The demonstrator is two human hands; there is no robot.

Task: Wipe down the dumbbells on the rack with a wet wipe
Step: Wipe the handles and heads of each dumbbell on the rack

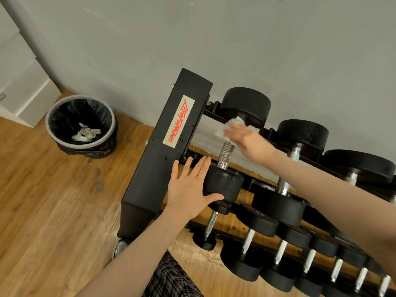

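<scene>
A black dumbbell [227, 181] with a knurled metal handle lies leftmost on the top tier of the rack [169, 151]. My left hand [188, 189] rests flat against its near head, fingers straight and thumb under the head's edge. My right hand [246, 140] holds a crumpled white wet wipe [233, 123] against the upper end of the handle, just below the far head. More black dumbbells [285, 202] line the top tier to the right, and several smaller ones sit on the lower tier.
A grey bin [81, 125] with a black liner and used wipes inside stands on the wooden floor [53, 200] to the left of the rack. A grey wall runs behind the rack. White boxes are stacked in the far left corner.
</scene>
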